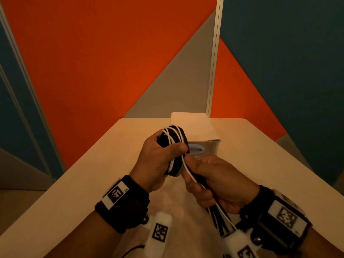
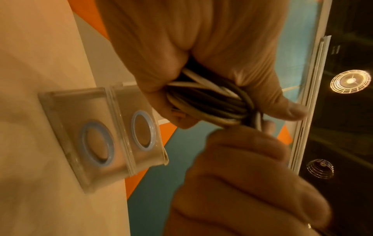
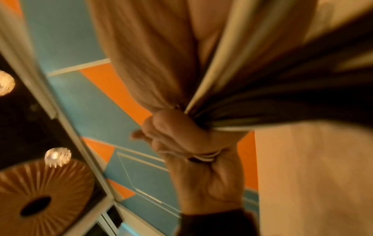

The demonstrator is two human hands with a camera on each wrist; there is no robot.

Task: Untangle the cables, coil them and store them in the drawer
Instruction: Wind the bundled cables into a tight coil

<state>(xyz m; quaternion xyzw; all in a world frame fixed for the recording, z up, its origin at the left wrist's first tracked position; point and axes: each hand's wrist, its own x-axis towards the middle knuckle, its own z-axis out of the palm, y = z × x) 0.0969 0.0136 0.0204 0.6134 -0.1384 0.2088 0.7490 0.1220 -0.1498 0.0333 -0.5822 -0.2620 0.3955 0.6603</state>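
A coil of black and white cables (image 1: 174,144) is held above the table, gripped by my left hand (image 1: 163,155) with the thumb pressing the loops. The same coil (image 2: 212,102) fills the left wrist view between thumb and fingers. My right hand (image 1: 208,179) grips the loose cable strands (image 1: 217,215) that run from the coil down toward my wrist. In the right wrist view the strands (image 3: 262,79) stretch blurred across the palm. Behind the hands stands the clear plastic drawer unit (image 1: 210,146) with blue-ringed pull holes (image 2: 96,143); both drawers look closed.
The pale table (image 1: 93,174) runs to a back edge against an orange, grey and teal wall (image 1: 111,53). A thin black cable end (image 1: 132,250) lies near the table's front edge. A white paper sheet (image 1: 193,125) lies on top of the drawer unit.
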